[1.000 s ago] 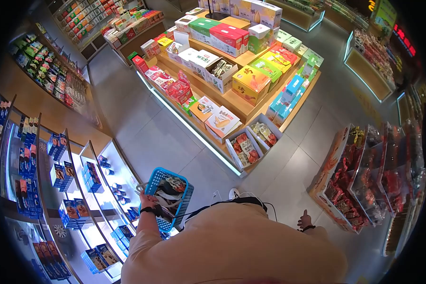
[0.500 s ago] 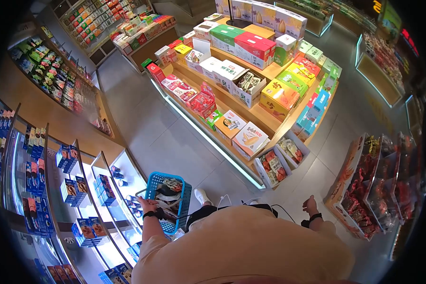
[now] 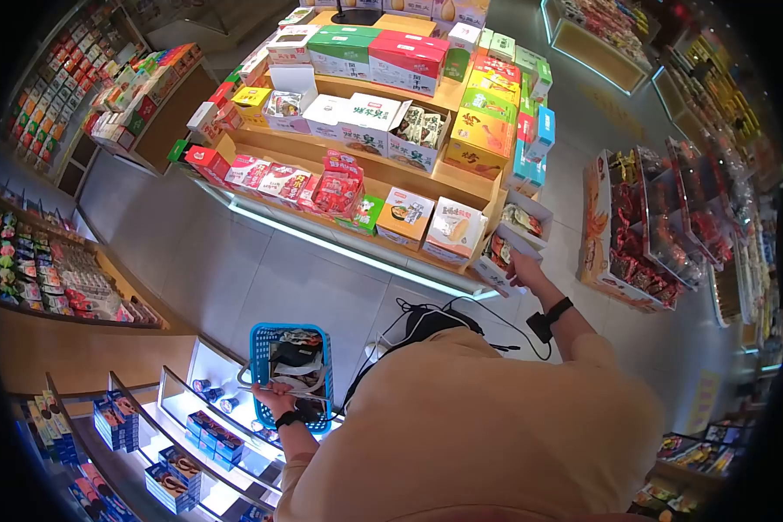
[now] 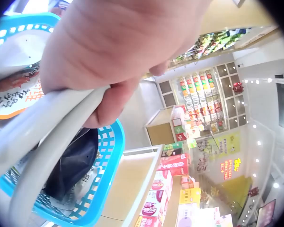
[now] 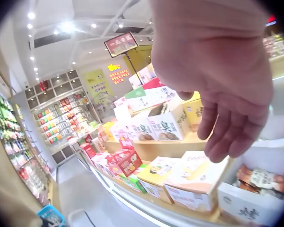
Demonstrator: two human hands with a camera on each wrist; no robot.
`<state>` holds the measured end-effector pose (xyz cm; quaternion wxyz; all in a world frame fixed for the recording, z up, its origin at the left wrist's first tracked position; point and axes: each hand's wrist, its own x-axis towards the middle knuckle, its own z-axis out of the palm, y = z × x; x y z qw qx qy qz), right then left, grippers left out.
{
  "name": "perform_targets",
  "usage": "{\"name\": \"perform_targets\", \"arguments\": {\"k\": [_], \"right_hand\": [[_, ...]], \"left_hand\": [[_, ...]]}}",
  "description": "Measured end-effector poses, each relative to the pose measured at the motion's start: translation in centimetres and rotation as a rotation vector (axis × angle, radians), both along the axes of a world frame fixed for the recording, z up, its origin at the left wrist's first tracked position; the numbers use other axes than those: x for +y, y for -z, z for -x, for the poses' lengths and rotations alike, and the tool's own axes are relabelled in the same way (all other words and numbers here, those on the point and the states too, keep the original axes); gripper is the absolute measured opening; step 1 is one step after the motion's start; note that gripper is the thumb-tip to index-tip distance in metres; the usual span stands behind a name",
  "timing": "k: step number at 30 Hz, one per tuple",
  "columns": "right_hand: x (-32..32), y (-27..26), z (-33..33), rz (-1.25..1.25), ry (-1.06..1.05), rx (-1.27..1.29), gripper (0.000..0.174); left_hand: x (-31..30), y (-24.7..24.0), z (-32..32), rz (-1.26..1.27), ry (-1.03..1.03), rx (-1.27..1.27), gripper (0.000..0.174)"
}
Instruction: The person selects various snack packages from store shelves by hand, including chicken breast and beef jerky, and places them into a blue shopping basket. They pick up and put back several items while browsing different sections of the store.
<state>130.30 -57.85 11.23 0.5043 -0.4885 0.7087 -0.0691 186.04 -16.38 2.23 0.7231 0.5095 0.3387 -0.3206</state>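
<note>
My left hand (image 3: 276, 398) grips the pale handles (image 4: 68, 124) of a blue plastic shopping basket (image 4: 114, 158). Inside the basket are a dark package (image 4: 72, 163) and several printed snack packets. At the display's near right corner, my right hand (image 3: 522, 270) reaches over an open white carton (image 5: 248, 210) of red-and-white snack packets (image 5: 264, 179). In the right wrist view its fingers (image 5: 225, 135) hang downward, relaxed, with nothing seen between them; they overlap the edge of a white printed box (image 5: 194, 189) beside the carton.
A tiered wooden display (image 3: 300, 216) with boxed snacks spans the front. Lit shelves (image 3: 226, 418) of blue packages stand close by the basket at left. Bins of red packets (image 3: 639, 261) stand at right. Cables (image 3: 531, 335) hang about my waist, above grey floor tiles (image 3: 304, 283).
My right hand has moved from beside my body forward to the carton at the display corner. The view has turned rightward; my left hand keeps holding the basket handles.
</note>
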Motion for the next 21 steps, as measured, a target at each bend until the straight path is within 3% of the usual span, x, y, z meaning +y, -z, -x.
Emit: {"name": "perform_targets", "arguments": {"k": [1,3,5,9,14,17,21], "right_hand": [[-1.1,-2.2,-3.2,0.070,-0.017,-0.057,0.054],[-4.6,-0.5,-7.8,0.327,-0.030,-0.156,0.042],[-8.5,-2.7,-13.1,0.459,-0.086,-0.152,0.034],[-19.8,-2.8,-23.0,0.444,0.138,-0.450,0.036],[-33.0,4.4,-28.5,0.658,0.074,0.166,0.047],[-36.0,5.5,-29.4,0.507,0.039,0.149,0.052],[-36.8,5.3,-31.5,0.430,0.037,0.321,0.050]], "left_hand": [[-1.2,-1.0,-0.9,-0.046,0.022,-0.028,0.047],[-2.8,-2.4,-2.8,-0.047,0.065,-0.039,0.052],[-4.0,-3.2,-5.2,-0.017,0.106,-0.038,0.054],[-6.4,-5.5,-8.8,-0.016,0.209,-0.048,0.057],[-10.6,-9.3,-11.7,-0.124,0.266,-0.117,0.058],[-13.4,-11.0,-13.4,0.000,0.331,-0.103,0.059],[-17.4,-12.5,-15.4,0.009,0.352,-0.084,0.062]]}}
